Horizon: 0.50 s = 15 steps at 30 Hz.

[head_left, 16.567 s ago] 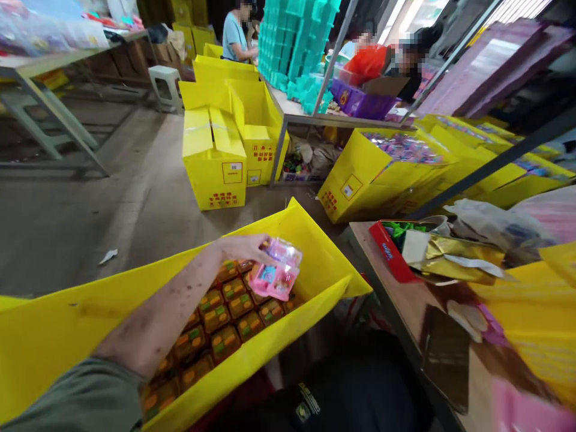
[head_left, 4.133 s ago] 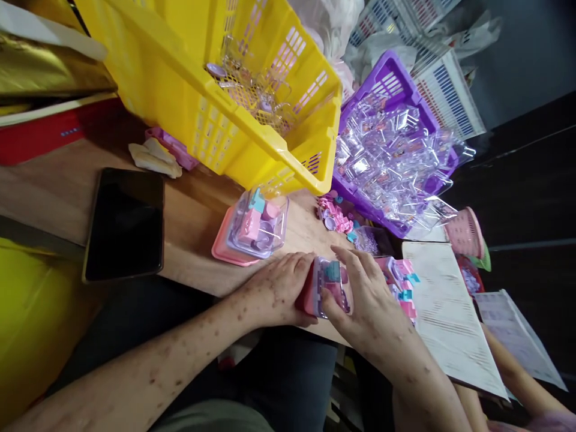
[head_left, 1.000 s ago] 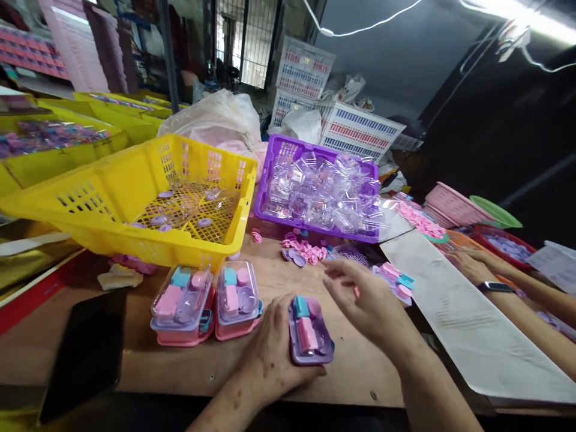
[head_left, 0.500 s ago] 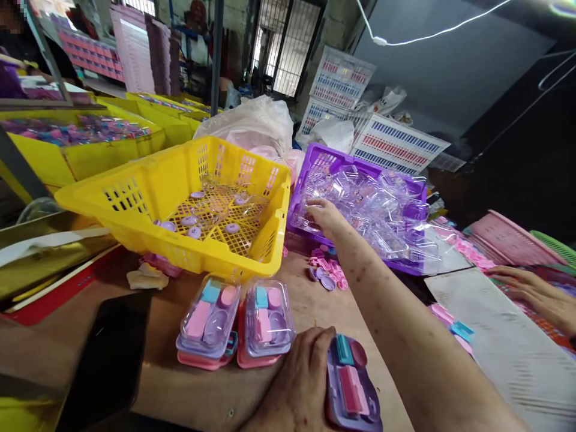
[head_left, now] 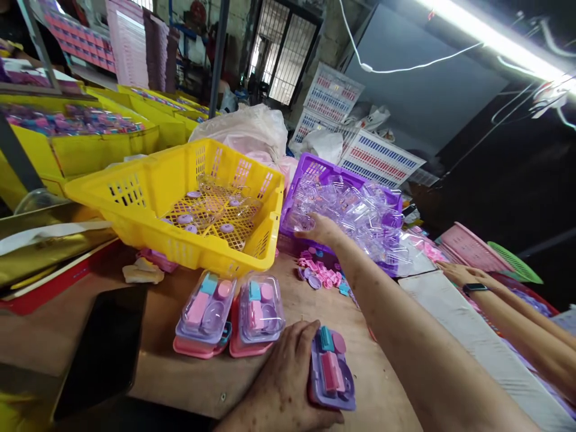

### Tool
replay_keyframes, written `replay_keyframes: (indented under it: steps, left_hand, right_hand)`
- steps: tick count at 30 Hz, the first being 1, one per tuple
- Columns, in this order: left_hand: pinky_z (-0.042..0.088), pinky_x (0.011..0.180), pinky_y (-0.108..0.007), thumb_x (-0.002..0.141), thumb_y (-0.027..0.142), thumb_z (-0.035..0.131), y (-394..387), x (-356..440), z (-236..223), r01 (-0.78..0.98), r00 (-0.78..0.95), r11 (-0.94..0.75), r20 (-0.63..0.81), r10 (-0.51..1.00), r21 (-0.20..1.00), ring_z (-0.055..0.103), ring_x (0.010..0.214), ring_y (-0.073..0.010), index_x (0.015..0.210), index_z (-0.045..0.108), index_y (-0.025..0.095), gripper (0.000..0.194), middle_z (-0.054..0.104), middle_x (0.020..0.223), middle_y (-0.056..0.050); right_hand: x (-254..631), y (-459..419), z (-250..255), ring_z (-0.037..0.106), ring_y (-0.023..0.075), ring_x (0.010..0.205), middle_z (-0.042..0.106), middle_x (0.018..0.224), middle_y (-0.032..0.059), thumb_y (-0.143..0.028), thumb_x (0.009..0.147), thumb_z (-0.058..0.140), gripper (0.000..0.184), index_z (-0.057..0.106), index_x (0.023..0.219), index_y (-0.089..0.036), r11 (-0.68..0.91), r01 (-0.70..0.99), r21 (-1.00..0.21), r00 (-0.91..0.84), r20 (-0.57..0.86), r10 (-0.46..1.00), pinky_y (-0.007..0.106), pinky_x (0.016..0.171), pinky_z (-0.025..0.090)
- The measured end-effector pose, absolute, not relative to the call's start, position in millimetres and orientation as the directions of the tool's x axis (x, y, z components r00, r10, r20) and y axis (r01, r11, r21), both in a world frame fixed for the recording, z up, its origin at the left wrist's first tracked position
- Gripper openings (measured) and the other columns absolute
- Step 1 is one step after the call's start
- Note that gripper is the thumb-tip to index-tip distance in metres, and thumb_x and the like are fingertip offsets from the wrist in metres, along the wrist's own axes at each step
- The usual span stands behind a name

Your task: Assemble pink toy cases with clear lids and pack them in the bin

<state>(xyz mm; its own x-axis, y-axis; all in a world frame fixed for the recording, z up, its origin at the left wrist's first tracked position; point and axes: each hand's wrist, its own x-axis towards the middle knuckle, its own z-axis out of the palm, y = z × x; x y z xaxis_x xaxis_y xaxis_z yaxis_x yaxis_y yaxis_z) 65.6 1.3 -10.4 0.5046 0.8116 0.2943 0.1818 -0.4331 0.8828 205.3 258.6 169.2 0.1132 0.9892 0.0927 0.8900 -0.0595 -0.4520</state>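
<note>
My left hand [head_left: 288, 372] curls around the left side of a small purple tray [head_left: 333, 372] on the wooden table. Teal and pink pieces sit in that tray, and it has no cover. Left of it stand two similar sets with clear covers, one [head_left: 207, 315] beside the other [head_left: 258, 315]. My right hand [head_left: 321, 228] reaches into the near left part of a purple basket [head_left: 288, 207] heaped with clear plastic covers [head_left: 364, 204]. Its thumb and fingers are on a clear plastic cover [head_left: 300, 221] there; the exact grip is hard to see.
A yellow basket [head_left: 180, 240] with purple discs and clear plastic stands left of the purple one. Loose pink and purple pieces [head_left: 319, 273] lie before it. A dark phone-like slab [head_left: 105, 348] lies at left. Another person's hands [head_left: 463, 276] are beyond the white box [head_left: 468, 324] at right.
The view has shifted a little. My right hand's thumb and fingers now show around a cover's edge. My left hand stays on the tray. The other person's arms reach further in at right.
</note>
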Motion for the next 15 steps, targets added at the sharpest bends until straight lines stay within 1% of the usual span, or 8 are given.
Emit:
replay_keyframes:
  steps: [2,4,5,7,9,10,12,15]
  left_hand:
    - [0.038,0.134,-0.074,0.049,0.038,0.116,1,67,-11,0.184,0.496,-0.434,0.298,0.816,0.882,0.044,0.158,-0.0487,0.168,0.028,0.026,0.148,0.045,0.170,-0.020]
    - [0.037,0.135,-0.075,0.050,0.038,0.115,0,67,-12,0.178,0.487,-0.451,0.319,0.813,0.875,0.043,0.159,-0.0491,0.169,0.028,0.026,0.148,0.045,0.170,-0.020]
    - [0.037,0.135,-0.075,0.051,0.038,0.115,0,67,-12,0.173,0.486,-0.461,0.332,0.808,0.870,0.043,0.159,-0.0488,0.169,0.027,0.026,0.148,0.045,0.170,-0.020]
    - [0.037,0.135,-0.074,0.052,0.038,0.115,0,67,-13,0.166,0.487,-0.473,0.345,0.802,0.865,0.043,0.159,-0.0476,0.169,0.027,0.026,0.147,0.046,0.169,-0.020]
    - [0.037,0.135,-0.073,0.052,0.038,0.115,1,66,-12,0.167,0.490,-0.471,0.342,0.802,0.866,0.044,0.159,-0.0470,0.169,0.028,0.026,0.147,0.046,0.169,-0.020]
    - [0.037,0.135,-0.073,0.051,0.037,0.115,1,65,-11,0.170,0.492,-0.467,0.336,0.803,0.868,0.044,0.159,-0.0471,0.169,0.028,0.026,0.147,0.046,0.169,-0.020]
    - [0.037,0.135,-0.074,0.051,0.036,0.115,1,65,-10,0.179,0.492,-0.457,0.323,0.808,0.871,0.043,0.159,-0.0476,0.169,0.028,0.026,0.147,0.046,0.169,-0.020]
    - [0.037,0.135,-0.073,0.051,0.036,0.115,1,65,-9,0.172,0.493,-0.459,0.327,0.806,0.872,0.044,0.158,-0.0473,0.169,0.029,0.026,0.146,0.047,0.168,-0.020]
  right_hand:
    - [204,256,172,0.059,0.0455,0.143,0.072,0.136,0.0198,-0.028,0.061,0.108,0.068,0.076,0.121,-0.017,-0.037,0.917,-0.398,0.087,0.108,0.990,0.053,0.124,0.046]
    - [205,255,177,0.057,0.0478,0.144,0.071,0.138,0.0237,-0.032,0.066,0.105,0.065,0.075,0.121,-0.014,-0.020,0.924,-0.381,0.071,0.120,0.990,0.055,0.124,0.044]
    - [206,254,180,0.061,0.0468,0.140,0.071,0.136,0.0243,-0.035,0.070,0.103,0.066,0.074,0.126,-0.012,-0.016,0.921,-0.390,0.067,0.119,0.991,0.055,0.122,0.046]
    - [210,251,185,0.071,0.0397,0.123,0.074,0.130,0.0211,-0.041,0.079,0.098,0.075,0.068,0.141,-0.013,-0.002,0.899,-0.437,0.052,0.103,0.993,0.051,0.111,0.056]
    - [216,247,186,0.075,0.0307,0.110,0.075,0.131,0.0152,-0.042,0.085,0.094,0.079,0.061,0.153,-0.020,0.026,0.863,-0.504,0.026,0.096,0.995,0.043,0.098,0.062]
    - [219,246,185,0.075,0.0274,0.108,0.075,0.134,0.0128,-0.042,0.087,0.093,0.078,0.060,0.155,-0.023,0.044,0.843,-0.537,0.016,0.106,0.994,0.039,0.095,0.063]
    - [224,244,183,0.075,0.0247,0.107,0.075,0.135,0.0104,-0.046,0.090,0.089,0.071,0.060,0.152,-0.026,0.067,0.800,-0.596,0.028,0.148,0.989,0.036,0.092,0.064]
    - [226,246,181,0.076,0.0264,0.103,0.076,0.124,0.0116,-0.068,0.099,0.070,0.061,0.063,0.140,-0.022,0.085,0.726,-0.682,0.096,0.222,0.970,0.037,0.085,0.066]
